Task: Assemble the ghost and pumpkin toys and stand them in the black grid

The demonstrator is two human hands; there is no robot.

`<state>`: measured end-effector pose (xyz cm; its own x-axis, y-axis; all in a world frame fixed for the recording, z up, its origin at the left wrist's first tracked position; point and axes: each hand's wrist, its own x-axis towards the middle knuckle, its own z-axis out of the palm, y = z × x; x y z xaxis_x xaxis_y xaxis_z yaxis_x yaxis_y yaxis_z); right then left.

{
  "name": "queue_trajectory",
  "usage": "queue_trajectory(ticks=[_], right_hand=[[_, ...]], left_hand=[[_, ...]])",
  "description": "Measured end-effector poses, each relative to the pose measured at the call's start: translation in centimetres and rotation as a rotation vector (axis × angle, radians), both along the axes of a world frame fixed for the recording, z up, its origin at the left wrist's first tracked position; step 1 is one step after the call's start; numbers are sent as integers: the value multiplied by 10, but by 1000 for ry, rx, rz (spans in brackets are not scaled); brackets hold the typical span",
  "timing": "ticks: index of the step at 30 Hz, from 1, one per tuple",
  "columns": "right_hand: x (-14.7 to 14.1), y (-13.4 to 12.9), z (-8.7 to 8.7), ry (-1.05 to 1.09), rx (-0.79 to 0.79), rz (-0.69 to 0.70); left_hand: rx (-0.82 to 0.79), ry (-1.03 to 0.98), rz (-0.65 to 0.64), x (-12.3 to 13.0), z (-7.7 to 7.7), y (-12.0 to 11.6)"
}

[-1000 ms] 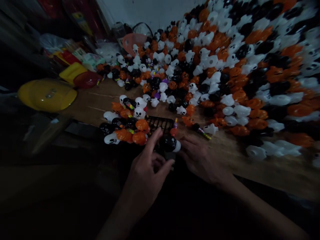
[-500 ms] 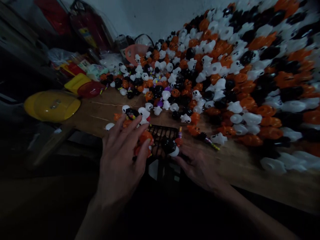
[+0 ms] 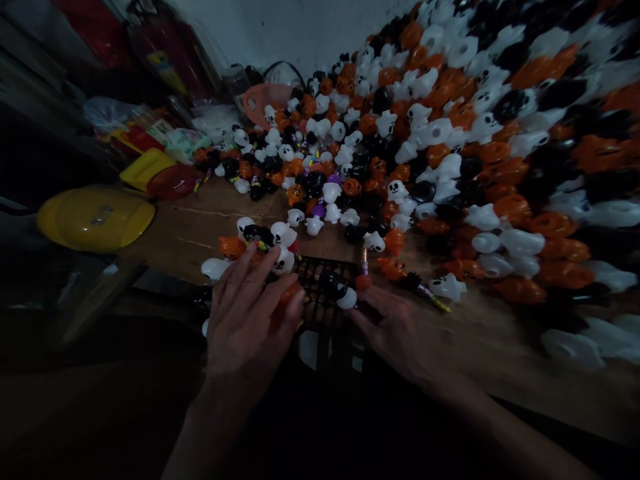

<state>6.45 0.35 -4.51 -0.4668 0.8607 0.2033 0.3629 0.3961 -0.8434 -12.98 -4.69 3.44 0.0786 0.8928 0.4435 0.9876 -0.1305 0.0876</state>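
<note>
Over the near edge of the wooden table [image 3: 185, 230], my left hand [image 3: 253, 317] curls its thumb and fingers around an orange plastic toy [image 3: 286, 303], which they partly cover. Under its fingertips lie white ghost toys [image 3: 283, 233], a black one and an orange one [image 3: 231, 247]. To the right, my right hand [image 3: 393, 330] has thumb and fingers closed at the base of a black-and-white toy [image 3: 339, 291]. An orange piece with a patterned stick [image 3: 365, 263] stands just above these fingers. A black slatted rack [image 3: 317, 267] lies between the hands.
A large heap of orange, white and black Halloween toys [image 3: 440, 127] covers the back and right. At left are a yellow translucent scoop-like piece [image 3: 100, 217], a yellow-and-red scoop [image 3: 167, 180] and plastic bags [image 3: 113, 113]. A pink basket [image 3: 260, 103] and fire extinguishers [image 3: 170, 53] stand behind.
My left hand has closed further over the orange toy, hiding more of it. The right hand with the black-and-white toy has barely moved. The view has shifted slightly.
</note>
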Motion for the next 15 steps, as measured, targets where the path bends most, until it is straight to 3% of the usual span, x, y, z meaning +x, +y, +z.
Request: queue_trajectory(ticks=[6,15], right_hand=[[-3,-2,3,-98,45,-92],[-4,-5,6,-214,28,-86]], left_hand=[[15,12,-6,-2,-4,1],[66,-9,-8,0,-6,0]])
